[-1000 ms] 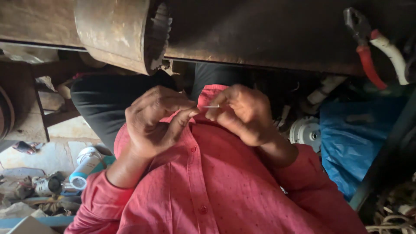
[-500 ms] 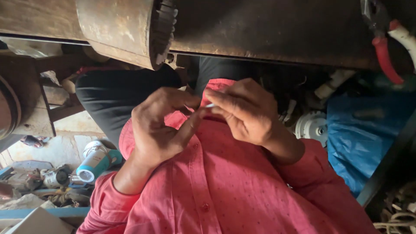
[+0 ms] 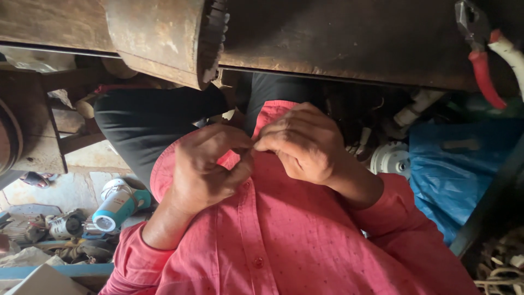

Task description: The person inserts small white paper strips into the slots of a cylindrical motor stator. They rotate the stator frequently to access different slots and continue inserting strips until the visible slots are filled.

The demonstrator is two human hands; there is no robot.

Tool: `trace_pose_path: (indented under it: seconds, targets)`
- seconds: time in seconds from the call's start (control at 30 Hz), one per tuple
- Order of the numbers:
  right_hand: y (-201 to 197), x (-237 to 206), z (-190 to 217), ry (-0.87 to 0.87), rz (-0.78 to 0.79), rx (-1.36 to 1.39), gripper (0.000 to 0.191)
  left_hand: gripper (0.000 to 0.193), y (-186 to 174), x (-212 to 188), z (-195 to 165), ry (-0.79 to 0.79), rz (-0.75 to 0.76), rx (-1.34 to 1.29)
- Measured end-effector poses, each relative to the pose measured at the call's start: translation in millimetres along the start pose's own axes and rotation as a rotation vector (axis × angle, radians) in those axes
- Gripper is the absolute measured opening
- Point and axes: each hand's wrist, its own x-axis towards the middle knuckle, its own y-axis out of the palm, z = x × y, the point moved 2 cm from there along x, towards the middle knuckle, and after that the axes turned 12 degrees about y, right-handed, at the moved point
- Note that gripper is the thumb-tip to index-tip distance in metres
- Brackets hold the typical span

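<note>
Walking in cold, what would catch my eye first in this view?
The left hand and right hand meet fingertip to fingertip at centre, over a red shirt. Above hangs a rusty toothed cylinder; red-handled pliers sit top right.

A: Bench, wooden, dark and worn (image 3: 349, 49): what lies on it?

B: One rusty metal cylinder with a toothed end (image 3: 164, 38), lying on its side (overhanging the bench's near edge). One pair of red-handled pliers (image 3: 480, 60), right end, touching a white hose (image 3: 510, 54).

A: And the floor, pale concrete (image 3: 60, 191)?

B: One teal-and-white spool (image 3: 117, 205), on its side. Just beside it, small metal parts (image 3: 60, 226), too cluttered to sort.
</note>
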Motion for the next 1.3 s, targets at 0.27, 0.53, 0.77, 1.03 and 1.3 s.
trace_pose_path:
  seconds: [0.27,0.53,0.77,1.03,1.3]
  targets:
    - [2,1,6,-0.168,-0.026,-0.128,0.022,0.019,9,-15,13,-0.037,-0.061,-0.224]
    - [-7,7,14,-0.344,-0.005,-0.299,0.026,0.017,2,-21,14,-0.154,-0.013,-0.308]
    - [-3,14,7,-0.346,-0.081,-0.246,0.022,0.013,-24,14,-7,-0.156,0.073,-0.239]
    - [4,66,-51,0.106,-0.28,-0.189,0.02,0.06,-76,26,19,0.273,-0.249,0.477]
    - [19,90,-59,0.126,-0.344,-0.096,0.016,0.084,-57,41,131,0.14,-0.563,-0.654]
